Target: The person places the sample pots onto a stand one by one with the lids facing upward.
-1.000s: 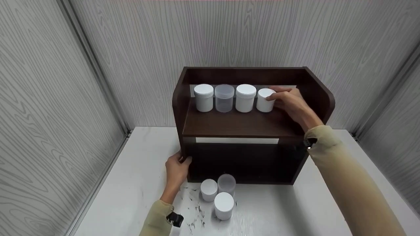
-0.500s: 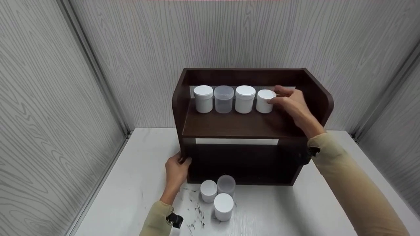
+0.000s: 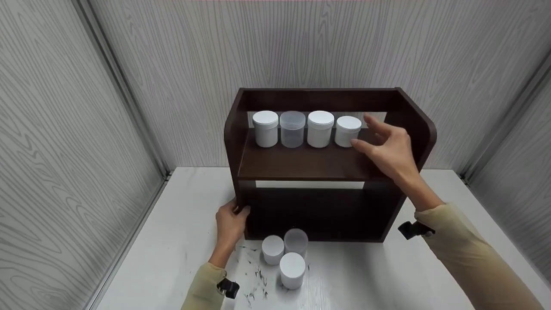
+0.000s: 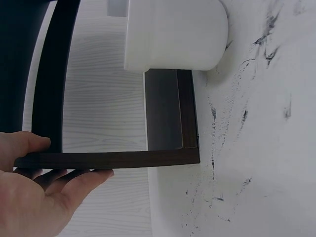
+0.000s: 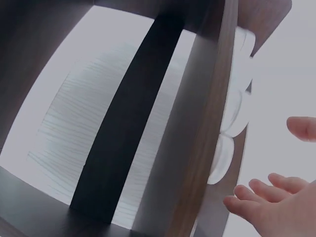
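A dark brown two-tier shelf [image 3: 301,168] stands on the white table. My left hand [image 3: 230,223] grips its left side panel, thumb on the inner face and fingers outside, as the left wrist view shows. On the upper tier stand a white lidded jar [image 3: 266,129], a translucent jar [image 3: 292,130], another white jar [image 3: 320,129] and a shorter white jar [image 3: 348,131] in a row. My right hand [image 3: 389,148] is beside the short jar at the right end, thumb and fingers spread apart and holding nothing. In the right wrist view the fingers [image 5: 266,192] are clear of the jars.
On the table before the shelf's lower tier stand a small white jar [image 3: 273,249], a translucent jar [image 3: 296,242] and a taller white jar [image 3: 292,270]. Dark scuff marks lie around them. Grey wood-grain panels [image 3: 129,64] rise at the back and sides.
My right hand has let go of the short white jar and drawn back to the right and toward me, its fingers spreading. The left hand keeps its grip on the side panel.
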Demonstrator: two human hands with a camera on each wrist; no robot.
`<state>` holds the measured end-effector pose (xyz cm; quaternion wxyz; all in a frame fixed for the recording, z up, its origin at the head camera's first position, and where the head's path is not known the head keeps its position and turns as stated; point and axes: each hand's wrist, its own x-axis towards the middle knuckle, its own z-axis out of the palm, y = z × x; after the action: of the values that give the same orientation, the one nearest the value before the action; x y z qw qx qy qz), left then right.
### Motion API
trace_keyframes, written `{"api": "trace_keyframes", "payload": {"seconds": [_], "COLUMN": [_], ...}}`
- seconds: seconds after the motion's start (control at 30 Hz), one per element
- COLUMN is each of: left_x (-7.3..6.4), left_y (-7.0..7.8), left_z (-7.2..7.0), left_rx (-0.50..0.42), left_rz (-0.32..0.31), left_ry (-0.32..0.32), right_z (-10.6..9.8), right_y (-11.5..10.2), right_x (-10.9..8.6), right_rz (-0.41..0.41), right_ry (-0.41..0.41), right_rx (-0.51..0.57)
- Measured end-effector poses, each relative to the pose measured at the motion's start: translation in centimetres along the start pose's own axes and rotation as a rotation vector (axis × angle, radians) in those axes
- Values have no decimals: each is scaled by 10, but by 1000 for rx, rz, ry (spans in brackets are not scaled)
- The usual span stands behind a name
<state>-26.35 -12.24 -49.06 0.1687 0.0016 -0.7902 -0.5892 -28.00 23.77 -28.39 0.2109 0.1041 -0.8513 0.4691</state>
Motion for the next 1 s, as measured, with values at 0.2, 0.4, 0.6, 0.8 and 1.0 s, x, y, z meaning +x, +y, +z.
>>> {"api": "trace_keyframes", "payload": {"seconds": [0.2,0.4,0.6,0.8,1.0], "left_x": [0,-1,0,-1,-2], "left_y": [1,2,2,1,2], "left_z": [1,1,1,1,1], "left_rx": [9,17,23,21,7], "left_rz": [-5,-18,-14,-15,14], "left_ry": [16,20,19,23,7], "right_z": [-3,-2,1,4,13], "right_y": [-4,-2,6,14,30], "right_x": [-28,-63,-98,-123,-147], "right_rz": [-60,-125,-232,-224,-159], "right_ry": [22,70,54,6,-60], "right_rx": [80,171,227,243,204]}}
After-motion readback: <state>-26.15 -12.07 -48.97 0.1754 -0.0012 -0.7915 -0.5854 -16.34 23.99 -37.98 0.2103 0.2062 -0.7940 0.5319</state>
